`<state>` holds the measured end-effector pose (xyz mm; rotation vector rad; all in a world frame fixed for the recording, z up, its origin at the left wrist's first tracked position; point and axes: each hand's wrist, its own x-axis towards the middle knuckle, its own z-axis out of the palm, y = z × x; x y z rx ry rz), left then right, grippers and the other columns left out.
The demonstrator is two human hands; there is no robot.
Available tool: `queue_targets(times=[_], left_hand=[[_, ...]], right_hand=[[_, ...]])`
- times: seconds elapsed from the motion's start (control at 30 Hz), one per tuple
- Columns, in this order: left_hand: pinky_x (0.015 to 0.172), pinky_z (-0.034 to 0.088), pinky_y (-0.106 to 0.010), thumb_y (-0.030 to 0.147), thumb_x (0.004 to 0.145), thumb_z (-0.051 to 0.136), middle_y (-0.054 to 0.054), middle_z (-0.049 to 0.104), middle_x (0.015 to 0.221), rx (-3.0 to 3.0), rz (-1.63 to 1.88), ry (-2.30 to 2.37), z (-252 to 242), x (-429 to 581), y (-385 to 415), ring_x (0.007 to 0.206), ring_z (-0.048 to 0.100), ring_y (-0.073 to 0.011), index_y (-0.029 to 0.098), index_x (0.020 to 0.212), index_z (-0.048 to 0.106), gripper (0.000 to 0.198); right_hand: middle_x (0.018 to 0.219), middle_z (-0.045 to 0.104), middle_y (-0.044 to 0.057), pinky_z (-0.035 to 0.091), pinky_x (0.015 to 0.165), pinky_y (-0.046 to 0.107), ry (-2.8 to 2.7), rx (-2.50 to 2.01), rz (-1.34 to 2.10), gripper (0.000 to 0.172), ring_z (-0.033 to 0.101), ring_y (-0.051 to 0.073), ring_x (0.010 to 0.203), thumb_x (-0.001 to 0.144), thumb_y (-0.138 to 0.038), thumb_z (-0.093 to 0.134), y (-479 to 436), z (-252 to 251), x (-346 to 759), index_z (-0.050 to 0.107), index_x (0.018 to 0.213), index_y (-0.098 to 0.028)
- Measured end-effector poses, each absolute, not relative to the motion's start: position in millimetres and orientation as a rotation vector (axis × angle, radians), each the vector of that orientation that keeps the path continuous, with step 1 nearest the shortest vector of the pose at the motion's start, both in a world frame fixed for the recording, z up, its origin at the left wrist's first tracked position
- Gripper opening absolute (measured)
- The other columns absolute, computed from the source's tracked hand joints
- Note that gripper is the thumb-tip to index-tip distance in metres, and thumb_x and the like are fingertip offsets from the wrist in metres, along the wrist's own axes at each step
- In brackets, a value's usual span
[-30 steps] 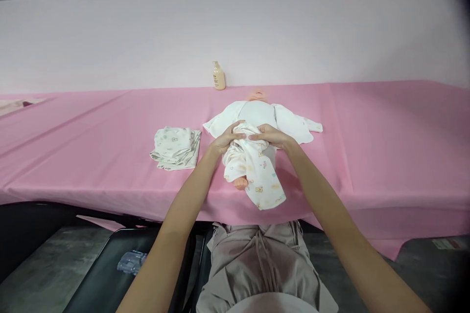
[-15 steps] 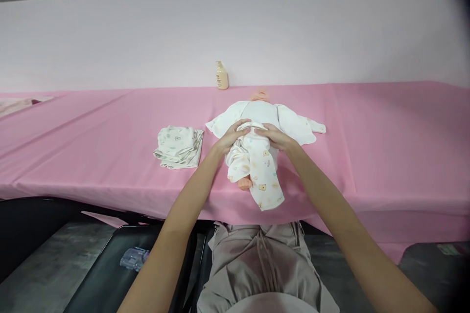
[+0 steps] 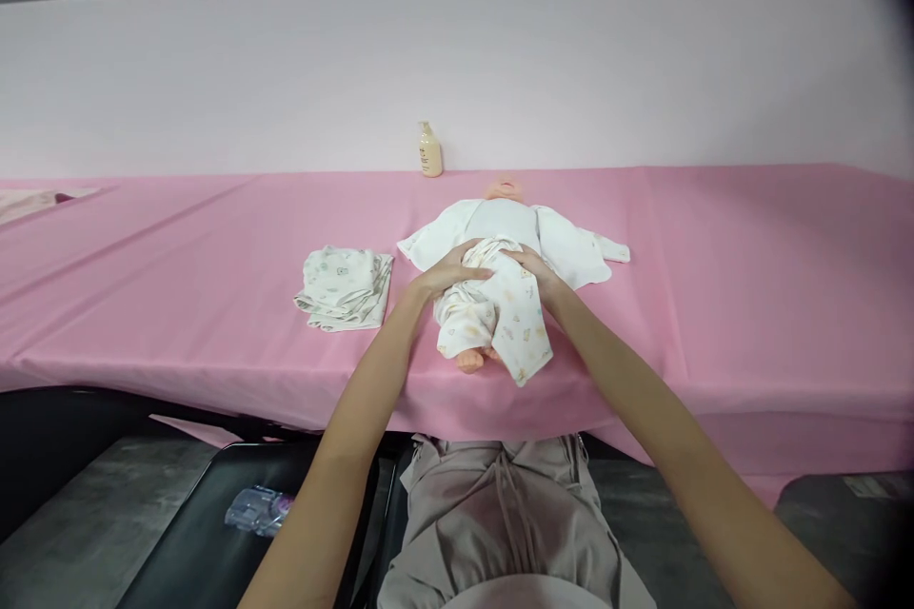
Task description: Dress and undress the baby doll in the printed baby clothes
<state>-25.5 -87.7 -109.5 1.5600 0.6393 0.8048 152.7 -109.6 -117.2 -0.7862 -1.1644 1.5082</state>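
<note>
A baby doll (image 3: 505, 189) lies on its back on the pink-covered table, its head at the far side. A white top (image 3: 457, 224) is spread over its trunk and arms. White baby pants (image 3: 520, 319) with small printed figures are bunched over its lower body. My left hand (image 3: 457, 271) grips the pants at the left of the waist, thumb across the cloth. At the right of the waist, my right hand (image 3: 534, 266) holds the cloth, its fingertips partly hidden in the folds. The doll's feet (image 3: 471, 360) show below the left pant leg; the right pant leg lies slanted.
Folded patterned cloth (image 3: 344, 288) lies left of the doll. A cream pump bottle (image 3: 429, 152) stands against the white partition (image 3: 643, 67). Below the table edge, a clear plastic bottle (image 3: 258, 509) lies on a black chair (image 3: 178, 533).
The right pant leg has been drawn up and bunched, so its lower end sits higher. More of the doll's feet shows. Both hands remain at the waist.
</note>
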Motion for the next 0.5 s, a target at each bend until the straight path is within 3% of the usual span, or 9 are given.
queue_targets(times=[0.17,0.33,0.5], left_hand=[[0.090,0.052,-0.033,0.016,0.066,0.079,-0.012,0.066,0.119,1.307,0.827,0.455,-113,-27,-86,0.102,0.066,-0.0234,0.017,0.127,0.056,0.066],[0.079,0.054,-0.028,0.020,0.076,0.072,-0.009,0.070,0.108,1.175,0.882,0.458,-120,-26,-81,0.090,0.069,-0.0187,0.021,0.130,0.054,0.057],[0.094,0.050,-0.034,0.027,0.080,0.069,-0.011,0.070,0.109,1.182,0.871,0.494,-118,-21,-80,0.100,0.067,-0.0217,0.015,0.121,0.061,0.043]], right_hand=[[0.092,0.072,0.006,0.056,0.077,0.032,-1.258,-0.716,1.563,0.037,0.068,0.023,0.087,0.071,-0.026,0.071,-115,-113,158,0.064,0.105,-0.014],[0.105,0.070,0.006,0.056,0.080,0.032,-1.445,-0.658,1.712,0.059,0.067,0.022,0.094,0.062,-0.013,0.077,-119,-112,161,0.057,0.117,-0.018],[0.102,0.071,0.008,0.055,0.081,0.033,-1.264,-0.609,1.656,0.043,0.067,0.024,0.095,0.069,-0.026,0.075,-113,-120,157,0.061,0.107,-0.015]])
